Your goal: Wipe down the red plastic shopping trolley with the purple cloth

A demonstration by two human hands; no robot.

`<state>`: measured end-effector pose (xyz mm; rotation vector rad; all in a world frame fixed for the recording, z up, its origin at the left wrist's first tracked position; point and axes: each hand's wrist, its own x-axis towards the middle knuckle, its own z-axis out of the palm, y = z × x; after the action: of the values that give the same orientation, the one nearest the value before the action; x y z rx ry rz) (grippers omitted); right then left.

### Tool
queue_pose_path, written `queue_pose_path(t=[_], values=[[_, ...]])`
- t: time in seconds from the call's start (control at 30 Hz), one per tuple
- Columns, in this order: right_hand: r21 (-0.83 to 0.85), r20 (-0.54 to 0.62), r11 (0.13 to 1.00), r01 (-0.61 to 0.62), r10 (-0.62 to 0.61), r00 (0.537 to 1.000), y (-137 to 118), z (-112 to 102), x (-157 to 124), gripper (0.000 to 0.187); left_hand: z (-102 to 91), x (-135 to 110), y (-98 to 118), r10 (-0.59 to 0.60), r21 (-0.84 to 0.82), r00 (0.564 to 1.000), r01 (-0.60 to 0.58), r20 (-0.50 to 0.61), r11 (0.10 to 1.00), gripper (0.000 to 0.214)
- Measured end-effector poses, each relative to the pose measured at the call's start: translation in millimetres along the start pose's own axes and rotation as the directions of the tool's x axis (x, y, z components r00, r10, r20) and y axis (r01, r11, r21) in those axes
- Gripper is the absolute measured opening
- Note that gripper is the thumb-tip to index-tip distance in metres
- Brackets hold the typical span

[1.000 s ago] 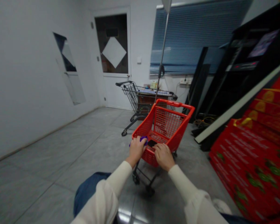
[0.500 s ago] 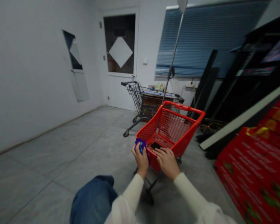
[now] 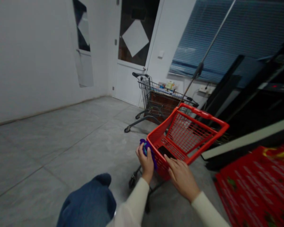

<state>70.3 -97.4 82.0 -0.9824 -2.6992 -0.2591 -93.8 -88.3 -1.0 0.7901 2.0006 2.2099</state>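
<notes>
Your head has rolled and turned since the last frame, so the room now tilts across the view, and your hands have drifted lower and further apart.

Nearest you, your knee in blue jeans [image 3: 87, 201] juts up at the lower left, and a cream sleeve [image 3: 132, 205] runs out to each wrist. Your left hand [image 3: 145, 162] is curled closed around a crumpled purple object [image 3: 146, 148], which sits against the near left side of a small red plastic shopping cart [image 3: 198, 115]; what it is, you can't tell from here. Your right hand [image 3: 182, 179] is open, fingers spread, with the fingertips at the cart's near edge. Just beyond them, a black rectangular object [image 3: 165, 152] lies on the cart's mesh.

Past the cart stands a larger grey wire shopping cart [image 3: 151, 101] holding a brown box. Red printed cartons [image 3: 255, 186] lie to your right, below black panels [image 3: 239, 94] leaning there. Grey floor tiles [image 3: 61, 148] spread to the left, and at the far end are a white door [image 3: 130, 82] and blue window blinds [image 3: 227, 37].
</notes>
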Motion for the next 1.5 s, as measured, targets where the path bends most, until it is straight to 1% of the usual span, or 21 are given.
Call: queue_pose_path(t=[0.07, 0.13, 0.2, 0.3, 0.37, 0.4, 0.5, 0.57, 0.63, 0.73, 0.8, 0.87, 0.97, 1.03, 1.1, 1.2, 1.23, 1.27, 1.33, 1.43, 1.5], values=[[-0.01, 0.013, 1.0, 0.004, -0.004, 1.0, -2, -4, 0, 0.05, 3.7, 24, 0, -0.023, -0.006, 1.0, 0.023, 0.01, 1.0, 0.037], [-0.011, 0.021, 1.0, -0.01, 0.01, 1.0, -7, -8, 2, 0.047, 7.3, 29, -4, -0.013, -0.037, 1.0, 0.013, 0.019, 0.999, 0.041], [0.001, 0.024, 0.999, -0.032, 0.032, 0.999, -12, -10, 4, 0.045, 9.7, 9, -11, -0.016, -0.075, 1.0, 0.015, -0.001, 0.997, 0.042], [0.031, 0.01, 0.997, -0.07, 0.07, 0.998, -14, -9, 6, 0.045, 10.7, -37, -20, -0.083, -0.1, 0.996, 0.079, -0.031, 0.992, 0.039], [0.053, -0.001, 0.994, -0.096, 0.096, 0.995, -12, -7, 4, 0.047, 11.5, -45, -22, -0.11, -0.116, 0.994, 0.107, -0.013, 0.987, 0.039], [0.064, -0.002, 0.992, -0.106, 0.107, 0.994, -10, -7, 3, 0.047, 12.2, -39, -23, -0.112, -0.129, 0.994, 0.112, 0.007, 0.985, 0.039], [0.091, 0.01, 0.99, -0.112, 0.112, 0.994, -7, -7, 1, 0.049, 15.6, 1, -22, -0.104, -0.157, 0.994, 0.109, 0.037, 0.982, 0.038], [0.1, 0.014, 0.988, -0.115, 0.115, 0.993, -8, -8, 3, 0.048, 17.0, 13, -19, -0.085, -0.158, 0.993, 0.098, 0.083, 0.983, 0.036], [0.103, 0.003, 0.986, -0.13, 0.131, 0.991, -10, -7, 6, 0.047, 15.5, -4, -15, -0.083, -0.136, 0.994, 0.092, 0.072, 0.986, 0.037], [0.097, -0.037, 0.984, -0.148, 0.152, 0.988, -10, -3, 9, 0.044, 10.5, -57, -10, -0.067, -0.1, 0.997, 0.07, 0.034, 0.993, 0.038], [0.101, -0.055, 0.984, -0.146, 0.152, 0.987, -9, -1, 8, 0.044, 9.1, -75, -8, -0.039, -0.109, 0.998, 0.045, 0.058, 0.993, 0.036], [0.11, -0.054, 0.984, -0.142, 0.148, 0.987, -7, -1, 5, 0.044, 10.2, -63, -6, -0.036, -0.135, 0.998, 0.044, 0.057, 0.99, 0.036], [0.124, -0.019, 0.982, -0.146, 0.15, 0.989, -8, -5, 4, 0.046, 13.7, -18, -3, -0.053, -0.169, 0.997, 0.061, 0.054, 0.984, 0.038], [0.125, 0.004, 0.979, -0.159, 0.16, 0.987, -12, -7, 7, 0.046, 14.0, -7, -1, -0.05, -0.182, 0.997, 0.059, 0.054, 0.982, 0.038], [0.122, 0.022, 0.976, -0.182, 0.181, 0.983, -18, -9, 14, 0.045, 11.2, -26, 1, -0.062, -0.175, 0.998, 0.066, 0.029, 0.982, 0.039], [0.108, 0.061, 0.969, -0.223, 0.218, 0.974, -25, -11, 24, 0.046, 5.4, -76, 2, -0.094, -0.183, 0.995, 0.096, 0.019, 0.978, 0.039], [0.097, 0.079, 0.967, -0.234, 0.227, 0.971, -27, -12, 27, 0.046, 4.6, -85, 2, -0.109, -0.192, 0.994, 0.111, 0.023, 0.975, 0.038], [0.082, 0.096, 0.967, -0.242, 0.234, 0.967, -28, -13, 29, 0.047, 4.6, -87, 3, -0.116, -0.2, 0.993, 0.12, 0.034, 0.972, 0.038], [0.042, 0.125, 0.967, -0.252, 0.245, 0.961, -30, -14, 32, 0.049, 6.5, -69, 5, -0.118, -0.202, 0.992, 0.123, 0.034, 0.972, 0.04], [-0.016, 0.153, 0.968, -0.251, 0.25, 0.956, -38, -14, 39, 0.049, 9.7, -25, 8, -0.111, -0.213, 0.994, 0.112, 0.014, 0.971, 0.04], [-0.051, 0.157, 0.967, -0.249, 0.254, 0.954, -48, -12, 48, 0.049, 8.8, -17, 7, -0.113, -0.223, 0.994, 0.11, -0.001, 0.969, 0.04]])
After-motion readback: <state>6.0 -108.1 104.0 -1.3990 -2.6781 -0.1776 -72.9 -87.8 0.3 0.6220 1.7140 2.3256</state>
